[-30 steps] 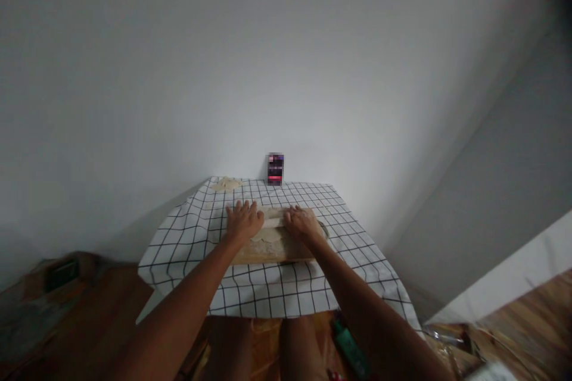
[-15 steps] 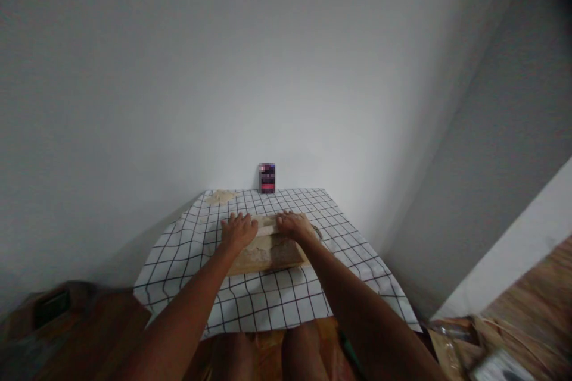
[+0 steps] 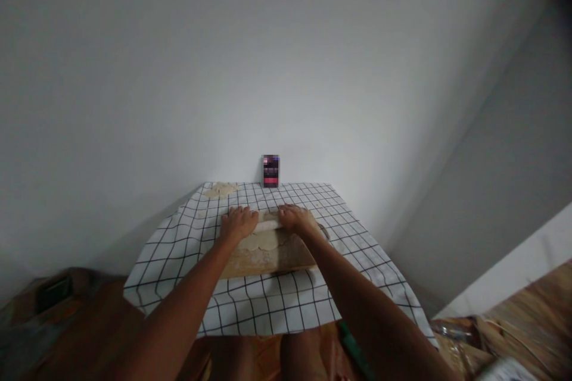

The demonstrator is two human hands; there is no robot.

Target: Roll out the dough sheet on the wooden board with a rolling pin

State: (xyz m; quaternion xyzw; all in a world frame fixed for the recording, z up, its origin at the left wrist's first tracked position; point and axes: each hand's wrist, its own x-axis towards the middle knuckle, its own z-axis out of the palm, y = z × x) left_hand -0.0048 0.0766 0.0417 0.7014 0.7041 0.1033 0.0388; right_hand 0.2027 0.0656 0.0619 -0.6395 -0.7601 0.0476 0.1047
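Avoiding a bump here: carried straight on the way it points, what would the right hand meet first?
Probably the phone standing at the back of the checked cloth; the right hand points forward and left, though depth is unclear.

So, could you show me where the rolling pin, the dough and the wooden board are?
Rolling pin [image 3: 268, 225]: head view, middle of its exposed length.
Dough [image 3: 263, 240]: head view, its visible near part.
Wooden board [image 3: 268, 264]: head view, its bare near part.
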